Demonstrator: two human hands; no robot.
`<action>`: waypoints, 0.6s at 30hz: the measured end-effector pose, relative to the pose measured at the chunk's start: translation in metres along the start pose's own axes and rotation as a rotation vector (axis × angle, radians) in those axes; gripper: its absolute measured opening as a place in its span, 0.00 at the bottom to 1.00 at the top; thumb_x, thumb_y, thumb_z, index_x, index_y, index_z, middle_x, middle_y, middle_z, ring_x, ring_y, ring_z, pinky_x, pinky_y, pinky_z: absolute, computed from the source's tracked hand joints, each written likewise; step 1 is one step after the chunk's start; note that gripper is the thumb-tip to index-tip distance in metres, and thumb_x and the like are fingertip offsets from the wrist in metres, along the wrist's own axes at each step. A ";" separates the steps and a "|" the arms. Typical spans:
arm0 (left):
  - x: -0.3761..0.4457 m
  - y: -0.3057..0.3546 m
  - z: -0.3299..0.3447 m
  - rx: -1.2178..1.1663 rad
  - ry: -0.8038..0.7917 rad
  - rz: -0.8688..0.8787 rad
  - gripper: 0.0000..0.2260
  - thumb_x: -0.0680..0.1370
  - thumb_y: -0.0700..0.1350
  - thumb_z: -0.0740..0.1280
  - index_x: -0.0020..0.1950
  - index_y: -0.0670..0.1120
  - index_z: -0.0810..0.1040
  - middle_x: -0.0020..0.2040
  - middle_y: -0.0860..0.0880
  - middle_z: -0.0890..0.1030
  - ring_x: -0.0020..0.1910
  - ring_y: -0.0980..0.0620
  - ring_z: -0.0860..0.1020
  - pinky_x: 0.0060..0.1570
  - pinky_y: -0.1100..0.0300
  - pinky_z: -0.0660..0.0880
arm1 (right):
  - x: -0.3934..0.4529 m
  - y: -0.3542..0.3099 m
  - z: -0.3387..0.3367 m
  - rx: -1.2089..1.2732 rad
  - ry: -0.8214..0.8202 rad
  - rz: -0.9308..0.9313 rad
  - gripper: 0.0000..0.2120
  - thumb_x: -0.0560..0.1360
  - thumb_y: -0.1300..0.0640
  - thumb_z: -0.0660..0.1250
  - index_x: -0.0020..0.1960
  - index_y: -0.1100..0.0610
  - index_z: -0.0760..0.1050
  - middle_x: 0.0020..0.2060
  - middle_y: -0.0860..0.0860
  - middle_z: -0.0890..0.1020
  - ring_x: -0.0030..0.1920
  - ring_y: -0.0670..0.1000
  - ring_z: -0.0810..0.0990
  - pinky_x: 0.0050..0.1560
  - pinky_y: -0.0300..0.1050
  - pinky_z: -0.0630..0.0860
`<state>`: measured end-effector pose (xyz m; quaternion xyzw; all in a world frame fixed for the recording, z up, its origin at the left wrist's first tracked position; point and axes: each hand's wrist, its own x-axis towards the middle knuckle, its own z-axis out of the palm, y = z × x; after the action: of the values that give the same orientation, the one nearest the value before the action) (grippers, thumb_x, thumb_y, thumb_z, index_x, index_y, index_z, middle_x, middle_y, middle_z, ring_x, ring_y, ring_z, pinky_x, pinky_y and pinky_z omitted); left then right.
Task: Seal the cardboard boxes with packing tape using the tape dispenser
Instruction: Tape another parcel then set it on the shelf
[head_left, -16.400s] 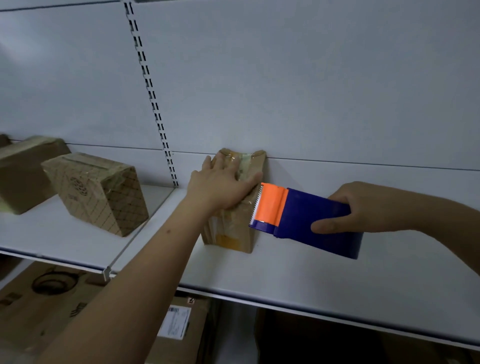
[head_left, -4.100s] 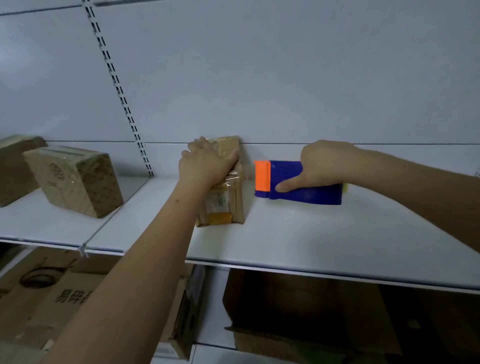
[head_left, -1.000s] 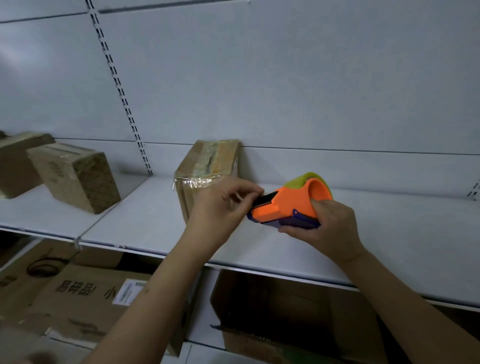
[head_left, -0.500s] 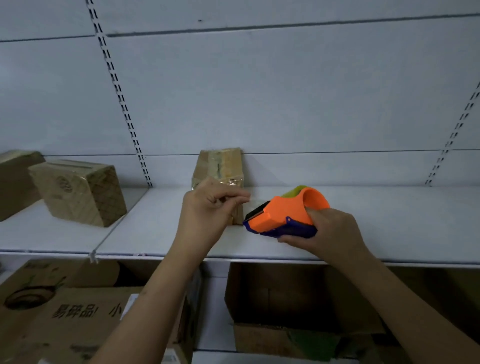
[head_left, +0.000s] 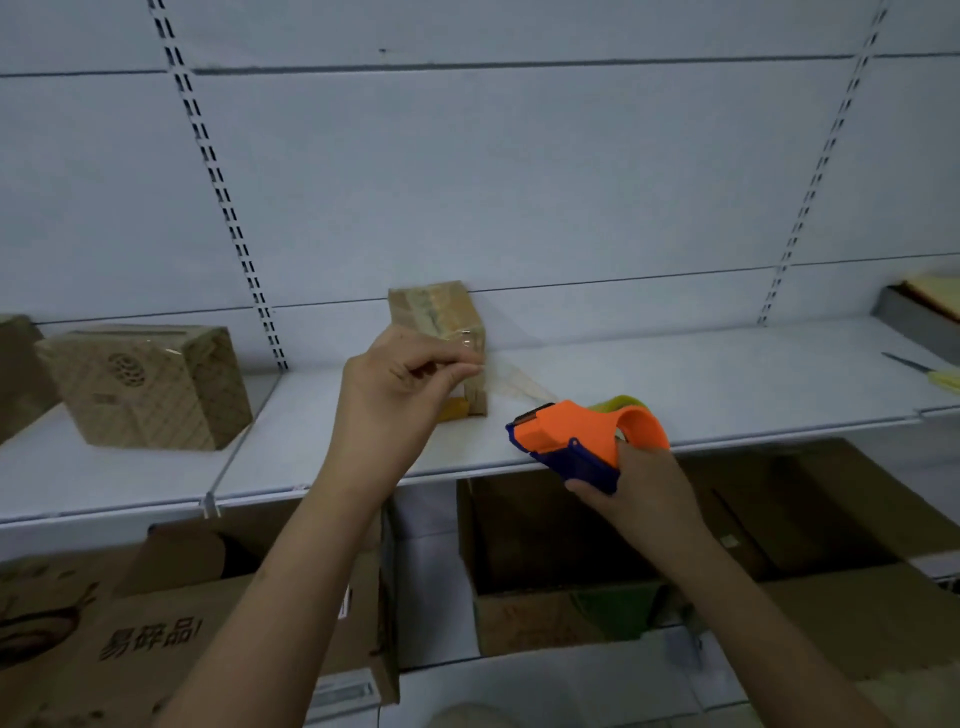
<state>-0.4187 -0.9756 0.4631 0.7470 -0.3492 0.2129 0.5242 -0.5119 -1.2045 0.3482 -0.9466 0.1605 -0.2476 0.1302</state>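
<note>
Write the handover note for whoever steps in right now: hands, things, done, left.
Left hand: pinches the free end of the clear tape.
Right hand: grips the orange-and-blue tape dispenser off the shelf.
Small taped box stands at the shelf back; patterned box sits left.
Done: tape pulled out.
Left: lay the strip on a box, cut.

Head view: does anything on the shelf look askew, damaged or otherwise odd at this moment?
The patterned box at the left sits tilted, one bottom edge lifted off the shelf. The small box in the middle looks crumpled under wrinkled tape. Otherwise nothing stands out: the left hand pinches a clear tape strip drawn from the dispenser in the right hand.
</note>
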 end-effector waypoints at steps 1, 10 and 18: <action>-0.004 0.000 -0.004 -0.007 0.000 0.018 0.07 0.73 0.39 0.76 0.45 0.51 0.86 0.43 0.52 0.82 0.42 0.62 0.76 0.46 0.73 0.71 | -0.007 -0.002 0.002 0.023 -0.004 0.029 0.22 0.71 0.39 0.73 0.47 0.51 0.63 0.30 0.42 0.65 0.31 0.45 0.67 0.29 0.34 0.55; -0.046 0.007 -0.013 0.140 -0.054 0.338 0.06 0.75 0.41 0.74 0.51 0.47 0.87 0.43 0.59 0.80 0.45 0.56 0.76 0.46 0.64 0.75 | -0.052 -0.030 -0.014 0.442 -0.035 0.293 0.18 0.71 0.49 0.76 0.37 0.52 0.66 0.28 0.49 0.72 0.29 0.45 0.72 0.26 0.35 0.66; -0.034 0.010 -0.030 0.148 -0.067 0.313 0.08 0.74 0.44 0.76 0.52 0.50 0.87 0.42 0.50 0.84 0.43 0.52 0.78 0.45 0.56 0.77 | -0.085 -0.036 -0.031 0.541 -0.173 0.300 0.16 0.71 0.48 0.76 0.44 0.48 0.67 0.34 0.45 0.75 0.32 0.41 0.76 0.28 0.31 0.70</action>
<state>-0.4474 -0.9394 0.4574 0.7268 -0.4618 0.2919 0.4162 -0.5898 -1.1458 0.3500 -0.8608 0.2152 -0.1781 0.4255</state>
